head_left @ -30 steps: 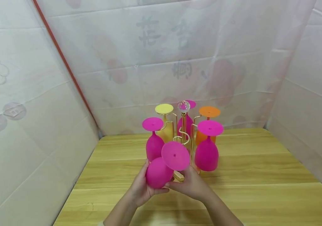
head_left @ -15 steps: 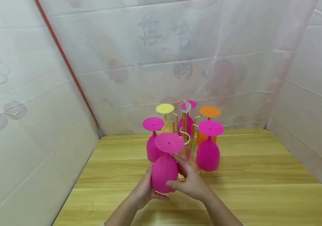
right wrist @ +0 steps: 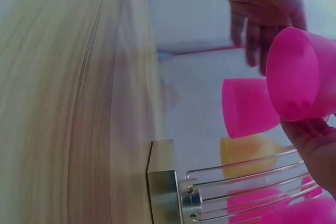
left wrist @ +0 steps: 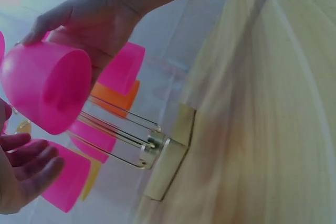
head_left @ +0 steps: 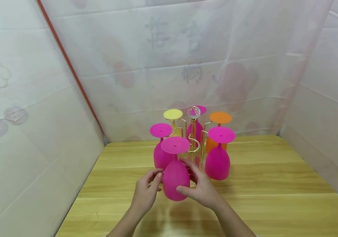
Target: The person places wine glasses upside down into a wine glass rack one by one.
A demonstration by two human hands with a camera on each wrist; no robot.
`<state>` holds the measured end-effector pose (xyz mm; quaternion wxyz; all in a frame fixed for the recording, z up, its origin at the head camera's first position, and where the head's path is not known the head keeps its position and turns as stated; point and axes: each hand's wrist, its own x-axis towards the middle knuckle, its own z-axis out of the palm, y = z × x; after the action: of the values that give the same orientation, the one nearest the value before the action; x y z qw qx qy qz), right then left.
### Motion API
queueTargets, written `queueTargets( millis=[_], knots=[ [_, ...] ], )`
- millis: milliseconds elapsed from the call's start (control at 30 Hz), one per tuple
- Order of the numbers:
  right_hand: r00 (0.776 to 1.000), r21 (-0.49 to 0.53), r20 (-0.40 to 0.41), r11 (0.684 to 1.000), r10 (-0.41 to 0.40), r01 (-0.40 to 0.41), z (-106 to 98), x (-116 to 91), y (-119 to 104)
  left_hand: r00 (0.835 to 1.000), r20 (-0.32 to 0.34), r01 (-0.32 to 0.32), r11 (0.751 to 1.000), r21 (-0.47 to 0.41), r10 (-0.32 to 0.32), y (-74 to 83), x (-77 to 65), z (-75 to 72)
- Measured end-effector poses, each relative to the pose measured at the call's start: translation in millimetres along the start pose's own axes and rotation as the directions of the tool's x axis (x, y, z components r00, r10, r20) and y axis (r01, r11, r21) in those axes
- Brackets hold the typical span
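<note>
A pink plastic goblet [head_left: 176, 182] hangs upside down, its round foot on top, at the front of a gold wire goblet rack [head_left: 193, 131]. My right hand [head_left: 201, 189] grips its bowl, thumb in front and fingers behind. Its open mouth faces the tabletop in the left wrist view, where the bowl [left wrist: 44, 85] is above the wood. Beside the bowl's left side is my left hand [head_left: 145, 192], fingers loosely bent and holding nothing; in the left wrist view its fingers [left wrist: 37, 163] are apart from the goblet. A curved rack hook shows right of the stem.
Several upturned goblets hang on the rack: a pink one [head_left: 217, 163] at right, another pink one [head_left: 160, 154] at left, an orange one [head_left: 220, 117] and a yellow one [head_left: 173, 114] behind. A clear ball [head_left: 194, 112] tops the rack. Wooden table [head_left: 275, 197]; sheeted walls surround it.
The goblet has swung from tilted to upright with its foot up, and has shifted slightly right lately. My left hand has let go of the bowl; my right hand keeps its grip.
</note>
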<state>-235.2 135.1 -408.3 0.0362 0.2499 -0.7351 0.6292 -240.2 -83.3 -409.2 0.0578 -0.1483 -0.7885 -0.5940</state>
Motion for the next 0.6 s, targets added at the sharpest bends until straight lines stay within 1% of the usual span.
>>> queueTargets(
  millis=[33,100,167,200,300,400,433,533,600],
  knots=[
    [1.0,0.001,-0.008,1.0,0.014,-0.014,0.1,0.2,-0.5,0.999,-0.037,-0.034,0.999,0.006,0.034,1.6,0.3,-0.1],
    [0.999,0.006,-0.026,0.999,0.044,-0.044,0.0,0.5,-1.0,0.988,-0.099,-0.113,0.993,0.021,0.115,5.2,0.8,0.7],
    [0.997,0.006,-0.04,0.997,0.071,-0.071,-0.2,0.5,-1.5,0.972,-0.141,-0.185,0.981,0.053,0.191,11.1,0.6,2.0],
    [0.996,0.007,-0.045,0.997,0.083,-0.082,-0.2,0.5,-1.4,0.96,-0.155,-0.223,0.972,0.073,0.232,15.2,0.1,2.9],
    [0.993,0.0,-0.061,0.995,0.103,-0.103,-0.3,0.4,-0.9,0.924,-0.165,-0.329,0.937,0.118,0.345,31.6,-1.9,5.8],
    [0.992,-0.009,-0.071,0.995,0.101,-0.102,-0.3,0.3,-1.0,0.887,-0.141,-0.424,0.897,0.128,0.439,48.6,-3.9,8.6],
    [0.993,-0.011,-0.073,0.995,0.097,-0.098,-0.3,0.3,-1.2,0.88,-0.129,-0.443,0.888,0.126,0.457,52.9,-4.3,9.3],
    [0.993,-0.014,-0.082,0.996,0.088,-0.089,0.2,0.3,-1.9,0.876,-0.102,-0.459,0.88,0.124,0.471,60.6,-4.8,11.8],
    [0.993,-0.014,-0.086,0.996,0.087,-0.088,0.6,0.6,-2.0,0.881,-0.092,-0.453,0.883,0.125,0.464,60.5,-4.4,13.2]
  ],
)
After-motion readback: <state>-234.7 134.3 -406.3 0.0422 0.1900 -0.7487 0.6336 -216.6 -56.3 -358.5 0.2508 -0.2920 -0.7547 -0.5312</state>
